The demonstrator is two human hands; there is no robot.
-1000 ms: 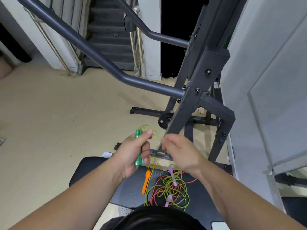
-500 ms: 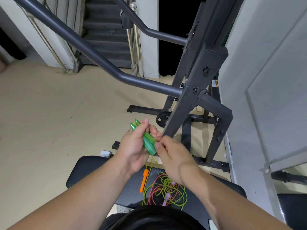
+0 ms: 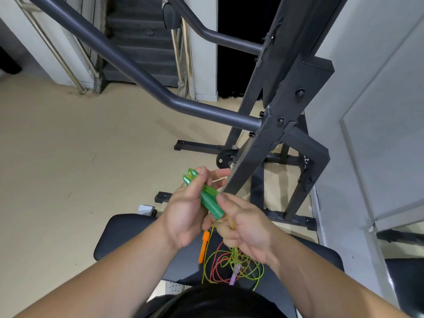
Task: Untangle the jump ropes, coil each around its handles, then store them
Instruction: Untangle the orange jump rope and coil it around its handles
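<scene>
My left hand (image 3: 188, 207) grips two green jump-rope handles (image 3: 210, 201) held side by side, their tips pointing up and left. My right hand (image 3: 245, 228) pinches the yellow-green rope (image 3: 232, 223) just below the handles' lower ends. That rope hangs down into a loose tangle (image 3: 231, 267) of green and red rope on the black bench pad (image 3: 128, 235). An orange handle (image 3: 203, 246) and a purple handle (image 3: 234, 275) lie in the tangle beneath my hands.
A dark grey exercise frame (image 3: 284, 115) with a long angled bar (image 3: 137, 76) stands right in front of my hands. A grey wall (image 3: 378, 111) closes the right side. Beige floor (image 3: 68, 168) spreads to the left, with stairs (image 3: 140, 42) beyond.
A second ago my left hand held one green handle with a rope loop between both hands. The two green handles now sit together in my left hand, and my right hand moved down to the rope.
</scene>
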